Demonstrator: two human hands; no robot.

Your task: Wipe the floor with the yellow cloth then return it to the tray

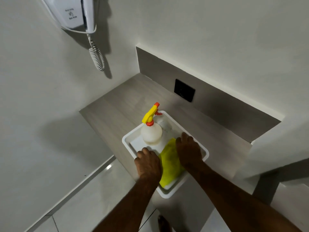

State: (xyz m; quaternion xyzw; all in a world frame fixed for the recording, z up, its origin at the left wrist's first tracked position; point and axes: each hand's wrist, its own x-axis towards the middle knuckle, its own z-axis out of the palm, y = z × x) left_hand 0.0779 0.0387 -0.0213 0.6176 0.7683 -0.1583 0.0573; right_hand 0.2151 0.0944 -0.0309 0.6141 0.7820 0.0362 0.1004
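The yellow cloth (169, 166) lies flat in the near half of a white tray (204, 152) on a grey counter. My left hand (148, 162) rests on the cloth's left edge with its fingers curled over it. My right hand (189, 150) lies palm down on the cloth's far right part, fingers spread toward the tray's right rim. Whether either hand pinches the fabric is hidden under the palms. A pale spray bottle (151, 133) with a yellow and orange trigger head stands upright in the tray's far half, just beyond my left hand.
The grey counter (117, 111) fills a wall corner, with a black wall socket (184, 90) on its backsplash. A white wall-mounted hair dryer (75, 13) with a coiled cord hangs at upper left. Glossy pale floor tiles (80, 198) lie below the counter, and a foot (163, 223) shows at the bottom.
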